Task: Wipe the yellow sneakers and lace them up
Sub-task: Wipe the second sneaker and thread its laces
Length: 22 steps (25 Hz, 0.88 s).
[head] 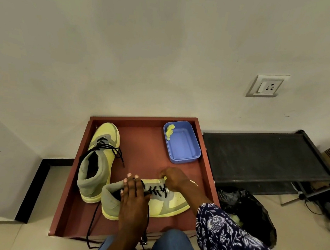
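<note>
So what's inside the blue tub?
A crumpled yellow cloth lies at the far left corner of the blue tub. Whether there's water in it, I can't tell.

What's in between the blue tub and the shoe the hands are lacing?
Only bare red tray floor and the right hand, which sits at the near shoe, below the blue tub. The head view shows it.

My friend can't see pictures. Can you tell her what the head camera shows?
A person laces a yellow sneaker on a red tray: the left hand rests flat on it, the right hand pinches something small and yellow beside the black lace. Another sneaker and a blue tub sit behind.
</note>
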{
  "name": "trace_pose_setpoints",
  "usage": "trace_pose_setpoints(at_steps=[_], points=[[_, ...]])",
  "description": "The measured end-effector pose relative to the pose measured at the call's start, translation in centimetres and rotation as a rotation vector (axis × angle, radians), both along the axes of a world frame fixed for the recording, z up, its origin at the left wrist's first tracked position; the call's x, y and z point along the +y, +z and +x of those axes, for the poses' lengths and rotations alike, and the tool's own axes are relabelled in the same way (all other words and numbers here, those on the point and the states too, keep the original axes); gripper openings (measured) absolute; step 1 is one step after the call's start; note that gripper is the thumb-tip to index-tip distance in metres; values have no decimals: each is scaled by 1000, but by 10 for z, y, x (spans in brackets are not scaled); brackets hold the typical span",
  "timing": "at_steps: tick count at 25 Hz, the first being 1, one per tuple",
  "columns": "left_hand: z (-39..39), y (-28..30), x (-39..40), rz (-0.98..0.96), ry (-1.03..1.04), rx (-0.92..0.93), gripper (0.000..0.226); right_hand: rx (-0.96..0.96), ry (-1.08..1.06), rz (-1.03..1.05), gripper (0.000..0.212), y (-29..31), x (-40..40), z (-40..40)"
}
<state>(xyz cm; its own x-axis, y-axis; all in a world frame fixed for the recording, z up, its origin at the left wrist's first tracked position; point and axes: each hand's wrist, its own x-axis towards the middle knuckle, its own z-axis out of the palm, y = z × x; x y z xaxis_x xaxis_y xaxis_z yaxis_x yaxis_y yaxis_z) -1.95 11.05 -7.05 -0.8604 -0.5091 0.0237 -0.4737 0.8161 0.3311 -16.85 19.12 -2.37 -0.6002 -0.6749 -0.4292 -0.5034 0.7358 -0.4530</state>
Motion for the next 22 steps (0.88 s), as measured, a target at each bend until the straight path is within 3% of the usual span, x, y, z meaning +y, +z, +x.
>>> trace_pose_setpoints(at_steps=[7,10,15,22], points=[[-2,-1,-1,-23,13,2,75,-52,-54,-180,32,4,36,-8],[0,3,2,73,38,7,68,-11,-113,-125,29,2,49,-14],[0,4,-1,-30,-19,-19,76,96,-123,41,29,-4,30,-14],[0,7,-2,-33,-20,-29,76,-77,-110,-115,27,3,-9,3]])
